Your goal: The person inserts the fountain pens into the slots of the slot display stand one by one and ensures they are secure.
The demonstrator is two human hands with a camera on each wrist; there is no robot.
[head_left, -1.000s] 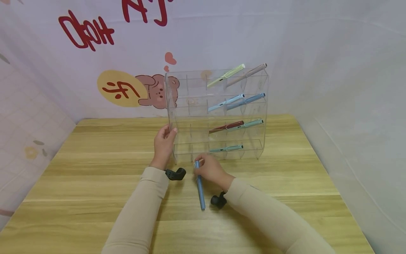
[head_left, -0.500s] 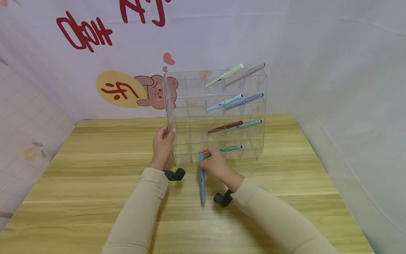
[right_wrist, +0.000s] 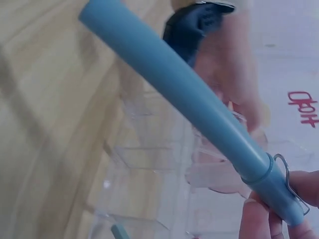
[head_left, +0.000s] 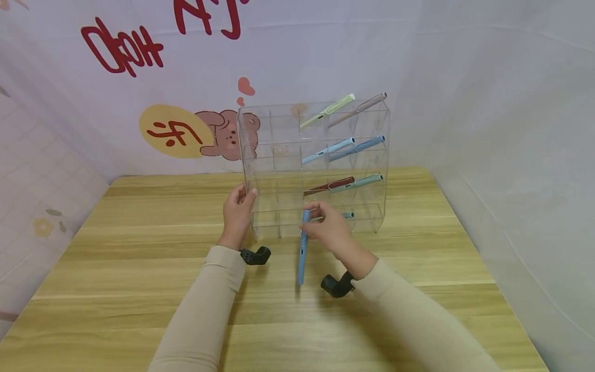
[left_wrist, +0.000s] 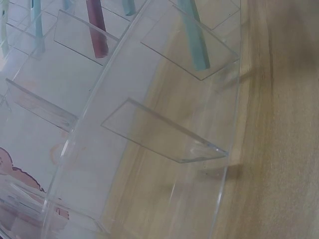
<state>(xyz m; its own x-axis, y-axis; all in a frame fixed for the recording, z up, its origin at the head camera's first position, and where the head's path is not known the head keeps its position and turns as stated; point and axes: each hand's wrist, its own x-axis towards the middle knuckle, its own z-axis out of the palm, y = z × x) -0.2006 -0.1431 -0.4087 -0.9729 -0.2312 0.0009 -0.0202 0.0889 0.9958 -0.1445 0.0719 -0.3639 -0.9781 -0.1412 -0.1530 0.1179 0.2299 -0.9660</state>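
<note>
My right hand pinches a blue pen by its clipped cap, in front of the bottom row of a clear acrylic pen rack. The pen's barrel points down toward me; in the right wrist view the pen crosses the picture, fingertips at its cap. On the rack's left side panel, low down, my left hand grips the edge between thumb and fingers. A green pen lies in the bottom row, mostly hidden behind my right hand. The left wrist view shows this row's dividers but not the left hand.
Higher rows hold a yellow-green pen, a grey-brown pen, a light blue pen, a darker blue pen, a dark red pen and a teal pen. A printed cloth hangs behind the wooden table.
My right hand has carried the blue pen up and to the right, toward the rack's bottom row, and now covers most of the green pen. The left hand keeps its grip on the rack.
</note>
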